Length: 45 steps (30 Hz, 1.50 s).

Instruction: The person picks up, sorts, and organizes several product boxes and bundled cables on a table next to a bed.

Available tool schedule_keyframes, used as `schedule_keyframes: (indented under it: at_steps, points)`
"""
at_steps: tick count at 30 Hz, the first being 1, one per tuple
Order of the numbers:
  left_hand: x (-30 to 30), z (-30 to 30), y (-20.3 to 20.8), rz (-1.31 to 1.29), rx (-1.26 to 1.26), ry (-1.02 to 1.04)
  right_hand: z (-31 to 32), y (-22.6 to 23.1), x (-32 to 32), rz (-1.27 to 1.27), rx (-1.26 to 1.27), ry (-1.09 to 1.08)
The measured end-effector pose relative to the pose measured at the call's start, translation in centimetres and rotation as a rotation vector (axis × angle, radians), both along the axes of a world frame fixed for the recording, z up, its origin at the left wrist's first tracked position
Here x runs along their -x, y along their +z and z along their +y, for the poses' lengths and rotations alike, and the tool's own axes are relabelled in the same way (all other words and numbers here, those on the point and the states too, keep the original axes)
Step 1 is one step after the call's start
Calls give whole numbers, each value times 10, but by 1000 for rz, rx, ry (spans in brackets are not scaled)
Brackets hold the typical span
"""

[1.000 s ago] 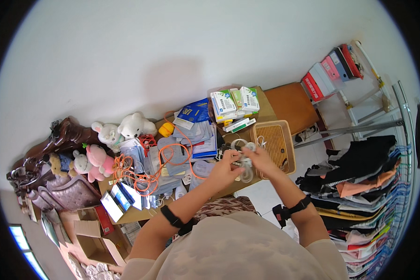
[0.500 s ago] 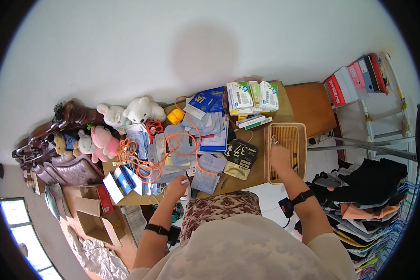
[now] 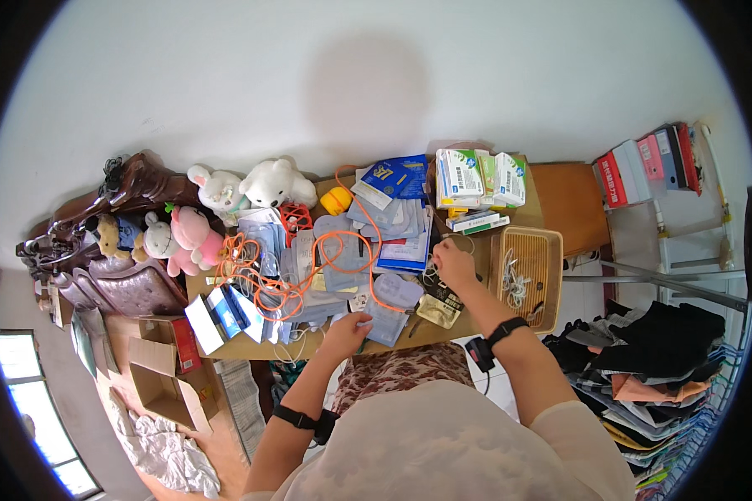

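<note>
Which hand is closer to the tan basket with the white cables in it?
Right. The right hand is a little left of the tan basket; the left hand is much farther left and nearer the person's body.

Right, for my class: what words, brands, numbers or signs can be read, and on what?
Print shows, but I won't copy it out:
White boxes: dark print
Red box, far right: white print
Blue packet: yellowish print
Gold packet: too small to read

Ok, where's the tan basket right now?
In the head view, the tan basket sits right of centre, to the right of the right hand and nearer the person than the white-and-green boxes.
</note>
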<state>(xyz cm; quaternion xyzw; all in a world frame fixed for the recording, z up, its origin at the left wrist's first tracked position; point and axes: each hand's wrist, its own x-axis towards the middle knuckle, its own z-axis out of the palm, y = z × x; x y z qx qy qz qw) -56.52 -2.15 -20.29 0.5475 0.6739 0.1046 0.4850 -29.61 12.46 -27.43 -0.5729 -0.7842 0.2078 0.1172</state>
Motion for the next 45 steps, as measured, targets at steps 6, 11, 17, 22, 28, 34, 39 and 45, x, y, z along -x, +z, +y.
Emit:
schedule_keyframes:
  at_steps: [6,11,17,22,28,34,39,45]
  points:
    - [-14,46,11,-88,-61,6,12,30,-10,189,-8,-29]
    - [-21,53,33,-90,-115,-62,-20,-37,12,-87,163,109]
    - [-17,57,50,-143,-77,-79,-11,-36,4,-224,189,-32]
    - [-5,70,33,-159,-217,34,5,70,5,243,-210,-93]
    - [-51,103,95,-163,-883,-10,-8,170,37,889,246,-91]
    - [-42,100,113,-506,-307,52,-21,198,50,989,418,-113]
    - [-17,106,101,-452,-284,98,-3,191,39,1104,349,-267]
    - [22,96,105,-330,-370,341,2,201,35,1021,573,-128]
